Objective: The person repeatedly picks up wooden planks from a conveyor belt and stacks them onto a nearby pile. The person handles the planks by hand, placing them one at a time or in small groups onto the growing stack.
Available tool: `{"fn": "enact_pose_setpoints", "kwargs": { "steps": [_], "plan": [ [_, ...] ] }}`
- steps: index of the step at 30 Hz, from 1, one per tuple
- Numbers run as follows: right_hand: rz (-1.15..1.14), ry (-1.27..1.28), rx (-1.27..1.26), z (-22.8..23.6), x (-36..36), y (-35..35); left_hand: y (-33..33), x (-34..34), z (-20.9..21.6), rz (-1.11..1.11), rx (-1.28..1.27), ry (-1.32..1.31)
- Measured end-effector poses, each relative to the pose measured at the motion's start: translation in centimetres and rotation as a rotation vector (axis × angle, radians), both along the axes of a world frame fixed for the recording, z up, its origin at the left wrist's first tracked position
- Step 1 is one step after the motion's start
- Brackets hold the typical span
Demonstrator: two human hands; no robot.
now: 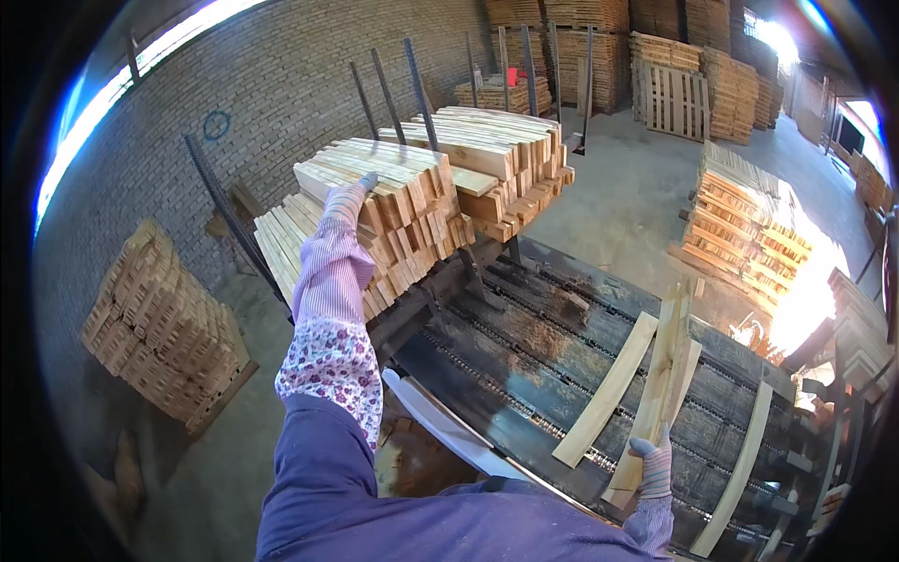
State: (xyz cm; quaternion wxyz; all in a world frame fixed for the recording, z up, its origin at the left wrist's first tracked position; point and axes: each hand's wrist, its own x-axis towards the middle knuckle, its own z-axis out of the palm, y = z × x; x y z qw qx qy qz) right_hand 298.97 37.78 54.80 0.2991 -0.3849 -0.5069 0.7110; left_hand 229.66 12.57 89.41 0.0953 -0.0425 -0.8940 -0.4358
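Note:
My left hand (347, 201), in a pale striped glove, is closed at the near end of a wooden board (323, 174) on the stepped stack. Its thumb shows at the board's top edge, while the other fingers are mostly hidden. My right hand (653, 465), gloved too, grips the near end of another wooden board (659, 384) lying lengthwise away from me over the dark chain conveyor (524, 375). A second board's edge shows just under it. To its left a loose board (607, 391) rests across the chains, and a slightly curved board (736, 468) lies to its right.
Beside the left stack is another board pile (501, 150) between upright metal posts (421, 94). Stacked boards stand on the floor at left (164, 323) and at right (749, 225), partly in glare. Pallets (676, 101) lean farther back. A brick wall (272, 84) runs along the left.

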Motion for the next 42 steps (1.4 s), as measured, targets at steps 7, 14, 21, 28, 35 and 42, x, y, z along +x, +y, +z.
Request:
{"fn": "enact_pose_setpoints", "kwargs": {
  "steps": [7, 14, 21, 28, 35, 42],
  "plan": [
    [0.224, 0.531, -0.140, 11.6, -11.2, 1.8, 2.8, 13.9, -3.8, -0.145, 0.219, 0.834],
    [0.760, 0.719, -0.123, 19.8, -36.7, -0.5, 4.0, 29.2, -28.9, -1.214, 0.147, -0.140],
    [0.734, 0.737, -0.152, 22.6, -52.4, 2.5, 6.6, 32.3, -42.4, -1.449, -0.959, -0.089],
    [0.675, 0.717, -0.036, 22.2, -56.7, 5.2, 7.9, 29.6, -42.5, -1.426, -0.945, -0.150],
    [0.505, 0.550, 0.441, 28.5, -58.1, 6.6, 8.4, 27.1, -43.3, -1.377, -0.936, -0.181],
    [0.383, 0.175, 1.251, 32.5, -61.9, 8.4, 8.9, 20.8, -44.4, -1.202, 0.007, -0.826]
  ]
}}
